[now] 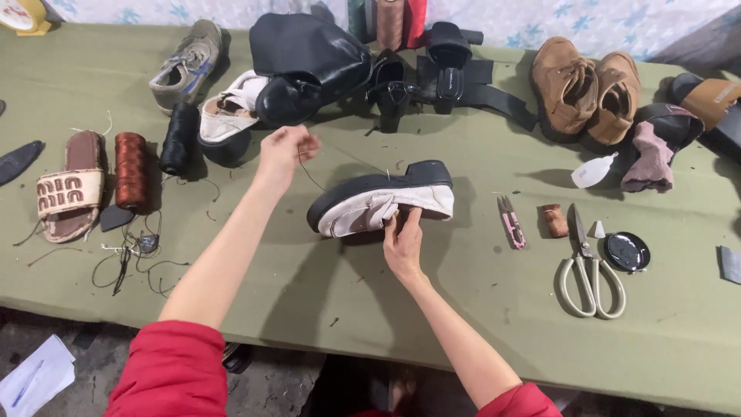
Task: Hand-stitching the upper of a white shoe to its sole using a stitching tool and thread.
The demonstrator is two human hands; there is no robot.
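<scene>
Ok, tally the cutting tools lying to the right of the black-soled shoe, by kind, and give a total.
White-handled scissors: 1
Pink thread snips: 1
Total: 2

— What's cut off?
— Yellow round thing (pixel 23 15) top left, mostly out of frame. Dark flat piece (pixel 17 161) clipped at the left edge, grey patch (pixel 730 264) at the right.
— The thread (pixel 309 176)?
— Too thin to follow; its end is lost inside the left hand (pixel 284 151).
— Anything hidden?
— Right hand (pixel 403 241) covers part of the white shoe (pixel 382 202). Spools (pixel 390 22) at the top are cropped.
</scene>
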